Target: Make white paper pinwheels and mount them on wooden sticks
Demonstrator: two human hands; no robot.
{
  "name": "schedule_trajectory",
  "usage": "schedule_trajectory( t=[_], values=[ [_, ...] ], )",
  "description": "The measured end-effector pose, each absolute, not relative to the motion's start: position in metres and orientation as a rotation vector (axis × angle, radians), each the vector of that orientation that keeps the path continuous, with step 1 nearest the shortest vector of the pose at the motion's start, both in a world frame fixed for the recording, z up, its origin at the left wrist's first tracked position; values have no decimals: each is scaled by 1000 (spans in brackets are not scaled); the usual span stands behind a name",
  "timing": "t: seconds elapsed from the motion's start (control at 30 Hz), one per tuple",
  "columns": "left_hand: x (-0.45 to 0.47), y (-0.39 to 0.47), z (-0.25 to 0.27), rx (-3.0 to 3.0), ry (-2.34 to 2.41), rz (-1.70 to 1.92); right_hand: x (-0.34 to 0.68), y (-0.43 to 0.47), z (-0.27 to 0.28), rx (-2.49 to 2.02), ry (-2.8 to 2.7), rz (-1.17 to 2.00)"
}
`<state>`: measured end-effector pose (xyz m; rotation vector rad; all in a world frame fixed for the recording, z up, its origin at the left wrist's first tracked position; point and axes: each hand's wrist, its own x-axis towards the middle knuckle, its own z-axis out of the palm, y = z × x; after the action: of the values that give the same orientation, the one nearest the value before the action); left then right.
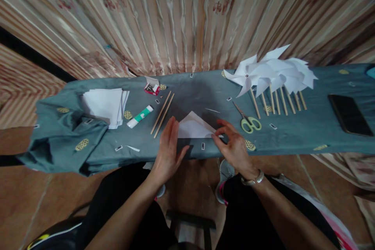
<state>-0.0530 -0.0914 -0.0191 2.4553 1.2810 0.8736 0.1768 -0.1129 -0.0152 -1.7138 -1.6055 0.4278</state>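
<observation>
A white sheet of paper (193, 125), folded into a triangle, lies near the front edge of the cloth-covered table with its peak pointing away from me. My left hand (169, 150) rests on its left corner, fingers stretched forward and thumb apart. At the right corner, my right hand (233, 144) pinches the paper between thumb and fingertips. Two wooden sticks (162, 115) lie just left of the paper. Scissors with green handles (247, 121) sit to its right, blades half apart. A thin paper sliver (212, 110) lies behind it.
Paper pinwheels (272, 72) on sticks are piled at the back right, beside a black phone (350, 114). To the left are a paper stack (104, 105), a green-and-white glue stick (140, 116) and an open red box (152, 87) of small metal pieces. A curtain (187, 19) hangs behind.
</observation>
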Motion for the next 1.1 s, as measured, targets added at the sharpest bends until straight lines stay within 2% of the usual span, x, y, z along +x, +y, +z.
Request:
schedule_trajectory(
  t=[0.2,0.4,0.53,0.73,1.1],
  values=[
    [-34,-93,-6,2655,1269,981,176,-112,1,-1659,-1729,175],
    [-26,-100,-3,2849,1188,844,154,-127,8,-1578,-2125,-105],
    [-29,-94,-2,2777,1137,975,145,-132,6,-1469,-2240,-84],
    [-42,-90,-4,2709,1128,976,155,-131,7,-1428,-2284,81],
    [-50,-93,-7,2660,1120,1002,159,-119,-9,-1509,-2408,-191]
  ],
)
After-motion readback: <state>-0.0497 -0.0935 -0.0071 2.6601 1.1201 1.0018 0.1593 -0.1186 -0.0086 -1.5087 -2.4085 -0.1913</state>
